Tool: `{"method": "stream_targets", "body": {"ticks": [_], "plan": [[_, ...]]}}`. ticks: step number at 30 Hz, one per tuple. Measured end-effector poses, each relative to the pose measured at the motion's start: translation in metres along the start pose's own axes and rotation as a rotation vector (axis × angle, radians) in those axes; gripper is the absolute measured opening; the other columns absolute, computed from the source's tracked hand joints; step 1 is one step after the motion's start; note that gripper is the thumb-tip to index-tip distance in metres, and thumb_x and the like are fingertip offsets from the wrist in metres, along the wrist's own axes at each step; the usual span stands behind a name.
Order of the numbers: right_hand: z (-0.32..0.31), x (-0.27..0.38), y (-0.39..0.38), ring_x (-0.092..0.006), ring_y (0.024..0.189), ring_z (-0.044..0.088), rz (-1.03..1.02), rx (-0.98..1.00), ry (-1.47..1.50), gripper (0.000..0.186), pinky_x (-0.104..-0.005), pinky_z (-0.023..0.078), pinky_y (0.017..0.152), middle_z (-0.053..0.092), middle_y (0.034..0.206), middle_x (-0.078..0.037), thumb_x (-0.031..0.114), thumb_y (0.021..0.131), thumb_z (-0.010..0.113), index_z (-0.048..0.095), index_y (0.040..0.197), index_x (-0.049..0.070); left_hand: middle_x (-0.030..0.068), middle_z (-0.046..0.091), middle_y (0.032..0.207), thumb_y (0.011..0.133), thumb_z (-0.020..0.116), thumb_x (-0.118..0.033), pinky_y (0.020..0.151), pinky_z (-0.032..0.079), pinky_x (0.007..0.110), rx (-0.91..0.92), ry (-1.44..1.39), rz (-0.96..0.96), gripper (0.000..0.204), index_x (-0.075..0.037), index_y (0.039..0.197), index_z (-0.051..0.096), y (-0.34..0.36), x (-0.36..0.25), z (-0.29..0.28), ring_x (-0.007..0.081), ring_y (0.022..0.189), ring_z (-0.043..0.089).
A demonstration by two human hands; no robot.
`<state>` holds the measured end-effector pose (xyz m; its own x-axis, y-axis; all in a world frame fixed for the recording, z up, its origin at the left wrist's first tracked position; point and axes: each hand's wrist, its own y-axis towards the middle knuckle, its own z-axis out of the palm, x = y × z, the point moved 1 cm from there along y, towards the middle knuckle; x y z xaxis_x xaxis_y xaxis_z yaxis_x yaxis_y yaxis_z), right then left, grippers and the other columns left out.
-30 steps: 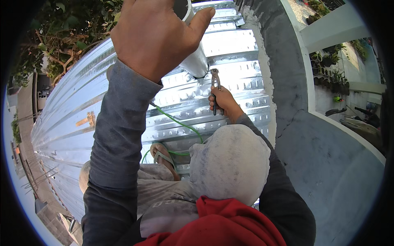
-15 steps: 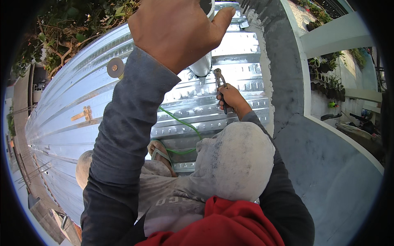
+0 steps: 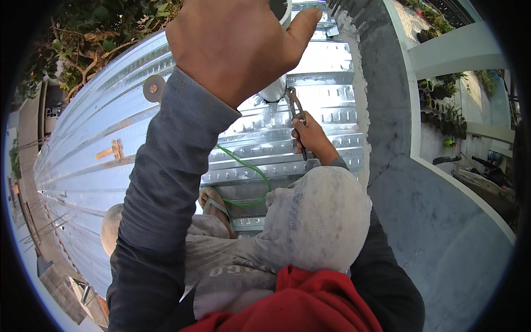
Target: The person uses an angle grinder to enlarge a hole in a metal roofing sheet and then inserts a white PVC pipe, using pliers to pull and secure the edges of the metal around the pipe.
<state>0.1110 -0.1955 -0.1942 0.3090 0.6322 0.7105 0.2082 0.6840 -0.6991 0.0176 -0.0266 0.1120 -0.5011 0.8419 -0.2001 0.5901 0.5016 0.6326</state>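
A pale pipe point(image 3: 275, 90) stands on the shiny ribbed metal decking, with a dark wire or band around its foot. My left hand point(image 3: 232, 47) is against the pipe's upper part, thumb stretched out to the right; its other fingers are hidden, and it appears to hold the pipe. Lower and to the right, my right hand point(image 3: 314, 135) is closed around the handles of metal pincers point(image 3: 297, 104). Their jaws are beside the pipe's foot, at the end of the dark band. Whether the jaws grip it is too small to tell.
A hammer point(image 3: 116, 150) and a round disc point(image 3: 154, 88) lie on the decking point(image 3: 72, 160) to the left. A green cord point(image 3: 251, 167) loops near my sandalled foot point(image 3: 217, 209). A grey concrete wall point(image 3: 390, 127) bounds the right side; leafy branches overhang the upper left.
The pincers have moved slightly left, bringing their jaws to the pipe's foot. My left hand stays at the pipe, shifted only a little.
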Motion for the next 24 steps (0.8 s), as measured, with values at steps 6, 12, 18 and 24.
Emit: {"method": "stream_targets", "body": {"ticks": [6, 12, 18, 24], "plan": [[-0.005, -0.002, 0.004, -0.0151, 0.049, 0.054, 0.153, -0.051, 0.021, 0.02, -0.0375, 0.05, 0.047, 0.054, 0.073, -0.004, 0.02, 0.104, 0.049, 0.049, 0.118, 0.005, 0.0127, 0.068, 0.099, 0.081, 0.079, -0.03, 0.08, 0.053, 0.042, -0.04, -0.002, 0.08, 0.035, -0.005, 0.105, 0.073, 0.007, -0.001, -0.004, 0.0316, 0.093, 0.063], [-0.036, 0.018, -0.014, -0.0346, 0.071, 0.071, -0.338, -0.265, -1.24, 0.028, -0.0482, 0.055, 0.065, 0.07, 0.079, -0.018, 0.026, 0.1, 0.059, 0.06, 0.119, 0.006, 0.0158, 0.069, 0.103, 0.085, 0.074, -0.039, 0.077, 0.056, 0.047, 0.099, 0.052, -0.033, 0.042, -0.004, 0.107, 0.074, 0.023, 0.015, 0.006, 0.0343, 0.101, 0.065], [-0.056, 0.03, 0.039, -0.0312, 0.075, 0.072, -0.681, -0.048, -1.809, 0.021, -0.0443, 0.057, 0.066, 0.071, 0.081, -0.01, 0.018, 0.096, 0.059, 0.065, 0.115, 0.016, 0.0178, 0.068, 0.108, 0.088, 0.071, -0.04, 0.078, 0.058, 0.05, 0.067, 0.025, -0.048, 0.042, -0.003, 0.108, 0.073, 0.008, 0.02, -0.007, 0.0357, 0.106, 0.065], [-0.04, -0.005, 0.02, -0.032, 0.083, 0.073, -0.632, 0.006, -1.569, 0.022, -0.0482, 0.056, 0.071, 0.073, 0.087, -0.01, 0.026, 0.096, 0.063, 0.068, 0.117, 0.022, 0.0181, 0.068, 0.107, 0.088, 0.071, -0.04, 0.078, 0.058, 0.05, 0.085, 0.026, -0.073, 0.041, -0.002, 0.106, 0.074, 0.005, 0.022, -0.009, 0.0347, 0.106, 0.065]]}}
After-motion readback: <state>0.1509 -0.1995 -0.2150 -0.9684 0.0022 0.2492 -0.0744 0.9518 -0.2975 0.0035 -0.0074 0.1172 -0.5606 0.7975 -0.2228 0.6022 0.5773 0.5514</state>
